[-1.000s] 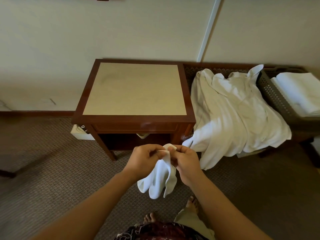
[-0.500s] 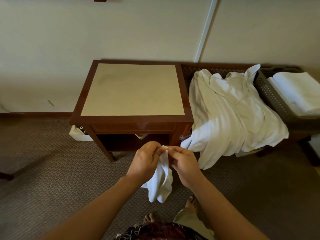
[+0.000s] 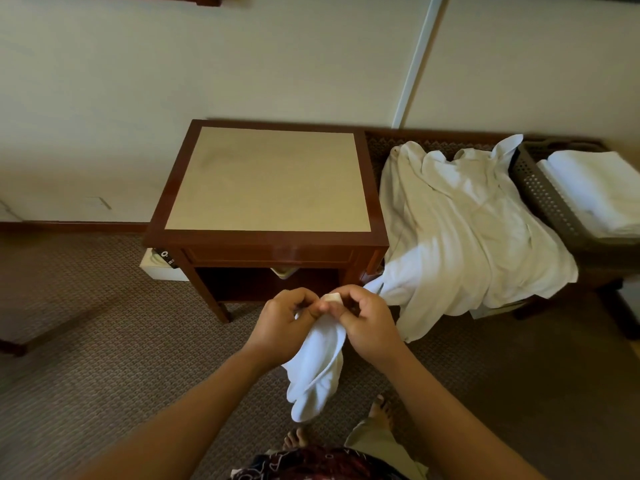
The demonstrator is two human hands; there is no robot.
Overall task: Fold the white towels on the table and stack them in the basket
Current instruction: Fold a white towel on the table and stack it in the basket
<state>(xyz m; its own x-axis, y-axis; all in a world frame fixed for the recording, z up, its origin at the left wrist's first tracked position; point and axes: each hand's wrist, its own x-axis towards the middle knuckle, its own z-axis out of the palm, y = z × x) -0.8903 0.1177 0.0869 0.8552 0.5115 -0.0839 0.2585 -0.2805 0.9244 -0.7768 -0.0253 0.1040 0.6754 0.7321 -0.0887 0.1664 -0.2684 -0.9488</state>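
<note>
A small white towel [image 3: 317,368] hangs down between my hands in front of the wooden table [image 3: 270,180]. My left hand [image 3: 282,323] and my right hand [image 3: 367,323] both pinch its top edge, fingertips close together. A pile of unfolded white towels [image 3: 464,230] lies over the low bench to the right of the table. At the far right stands a grey perforated basket [image 3: 543,195] with folded white towels [image 3: 595,188] stacked inside.
The table has a beige top and dark red frame, with a shelf below. A white box [image 3: 156,268] sits on the carpet by its left leg. My bare feet [image 3: 377,410] show below the hanging towel. The wall runs behind everything.
My hands have stayed close together on the towel's top edge and shifted their pinch slightly. The towel hangs narrower and longer than a second ago.
</note>
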